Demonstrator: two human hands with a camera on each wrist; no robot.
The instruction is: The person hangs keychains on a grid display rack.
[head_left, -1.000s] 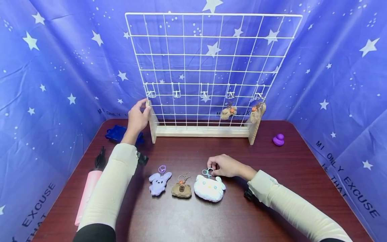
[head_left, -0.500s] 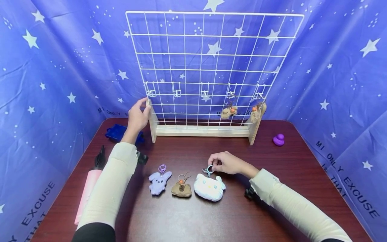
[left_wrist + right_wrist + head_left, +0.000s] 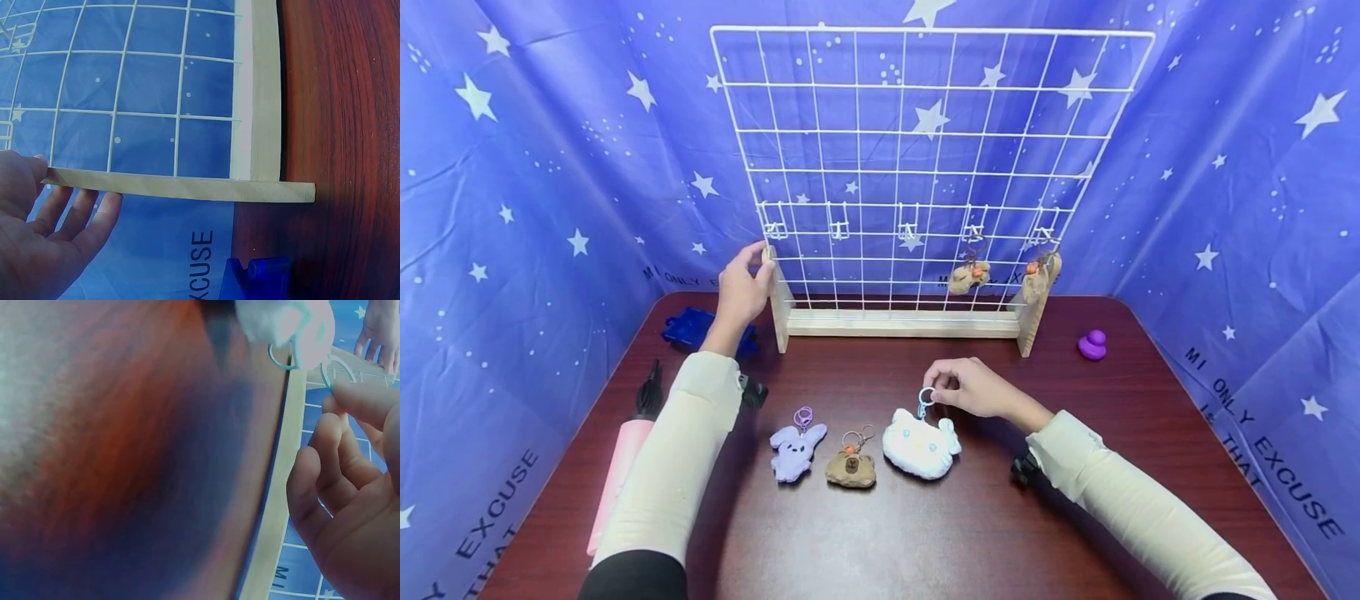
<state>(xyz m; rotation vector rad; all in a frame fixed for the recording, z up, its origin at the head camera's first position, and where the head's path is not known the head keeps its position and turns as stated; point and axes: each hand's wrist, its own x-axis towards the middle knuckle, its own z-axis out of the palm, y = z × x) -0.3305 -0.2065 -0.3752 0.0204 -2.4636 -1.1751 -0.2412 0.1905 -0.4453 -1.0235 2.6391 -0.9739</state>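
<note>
In the head view my right hand (image 3: 976, 387) pinches the light-blue ring (image 3: 927, 396) of a white plush keychain (image 3: 921, 446) between thumb and fingertips. The plush hangs tilted below the ring, close over the table. My left hand (image 3: 747, 283) holds the upper end of the rack's wooden side post (image 3: 780, 300); the left wrist view shows the thumb on one side of that post (image 3: 181, 186) and the fingers on the other. Two brown plush keychains, one at the second hook from the right (image 3: 969, 277) and one at the far right (image 3: 1036, 282), hang from the white wire grid (image 3: 917, 133).
A lilac bunny keychain (image 3: 793, 454) and a brown capybara keychain (image 3: 852, 469) lie on the table (image 3: 850, 550). Blue plastic tray-like thing (image 3: 687, 330) sits behind the left forearm, a pink cylinder (image 3: 621, 475) beside it. Far right is a purple duck (image 3: 1092, 345). Several hooks line the grid.
My right hand has taken hold of the white keychain's ring and moved up and slightly right, pulling the plush up and toward the rack. My left hand stays on the post.
</note>
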